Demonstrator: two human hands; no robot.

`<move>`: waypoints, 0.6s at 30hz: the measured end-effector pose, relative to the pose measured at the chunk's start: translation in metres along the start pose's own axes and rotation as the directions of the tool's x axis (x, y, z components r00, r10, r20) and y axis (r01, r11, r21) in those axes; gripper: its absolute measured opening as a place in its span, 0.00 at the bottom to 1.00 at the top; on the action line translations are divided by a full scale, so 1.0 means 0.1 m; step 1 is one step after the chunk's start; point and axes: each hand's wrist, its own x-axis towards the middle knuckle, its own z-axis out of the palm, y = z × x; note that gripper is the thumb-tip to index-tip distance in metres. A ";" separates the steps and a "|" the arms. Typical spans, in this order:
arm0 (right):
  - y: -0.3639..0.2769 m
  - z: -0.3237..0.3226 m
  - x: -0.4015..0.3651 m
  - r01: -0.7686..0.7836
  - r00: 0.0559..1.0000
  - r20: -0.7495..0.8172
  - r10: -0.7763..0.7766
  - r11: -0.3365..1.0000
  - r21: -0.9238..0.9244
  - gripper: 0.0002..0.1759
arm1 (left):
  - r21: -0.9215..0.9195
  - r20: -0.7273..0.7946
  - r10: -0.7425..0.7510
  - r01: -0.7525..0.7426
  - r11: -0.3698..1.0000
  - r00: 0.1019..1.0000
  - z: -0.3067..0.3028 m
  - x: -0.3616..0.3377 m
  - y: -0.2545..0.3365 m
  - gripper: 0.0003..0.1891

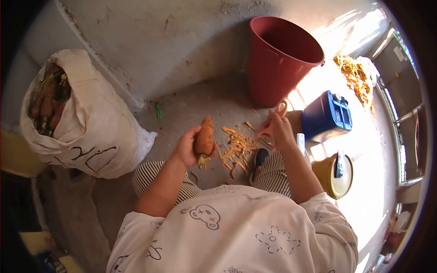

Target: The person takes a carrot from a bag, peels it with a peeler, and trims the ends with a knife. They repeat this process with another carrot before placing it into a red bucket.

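My left hand (pixel 187 146) is closed around a carrot (pixel 205 136), its cut leafy end pointing toward me. The carrot's skin looks brownish and rough. My right hand (pixel 279 132) is closed on a pinkish-orange peeler (pixel 282 108), whose looped end sticks out past the fingers; its blade cannot be made out. The two hands are apart, and the peeler does not touch the carrot. Between and below them, orange peelings (pixel 236 144) lie scattered on the floor.
A white sack (pixel 98 123) of carrots (pixel 48 107) stands at left. Beyond the peelings is a tall red bucket (pixel 273 73). A blue jerrycan (pixel 321 117) and a yellow lidded tub (pixel 334 177) stand at right. A small green tool (pixel 158 110) lies near the wall. More orange scraps (pixel 355 77) are heaped far right.
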 end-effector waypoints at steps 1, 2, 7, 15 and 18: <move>0.10 0.01 0.01 -0.064 0.998 -0.014 0.066 0.991 0.119 0.25 | -0.059 0.004 -0.044 0.044 0.997 0.999 0.00 0.05 -0.13 0.23; 0.18 0.00 0.01 0.005 0.999 -0.038 -0.003 0.997 0.074 0.25 | -0.072 0.000 -0.073 0.073 0.995 0.997 0.03 0.06 -0.22 0.23; 0.05 0.28 -0.23 0.185 0.982 -0.006 -0.187 0.970 0.159 0.20 | -0.011 0.028 -0.139 0.139 0.990 0.990 0.08 0.07 -0.36 0.21; 0.12 0.57 -0.38 0.021 0.910 0.392 -0.138 0.958 0.287 0.10 | -0.023 0.221 -0.092 0.099 0.995 0.971 0.09 0.14 -0.52 0.21; 0.12 0.44 -0.17 0.053 0.962 0.238 -0.132 0.949 0.312 0.09 | -0.017 0.176 -0.171 0.177 0.984 0.969 0.06 0.04 -0.54 0.20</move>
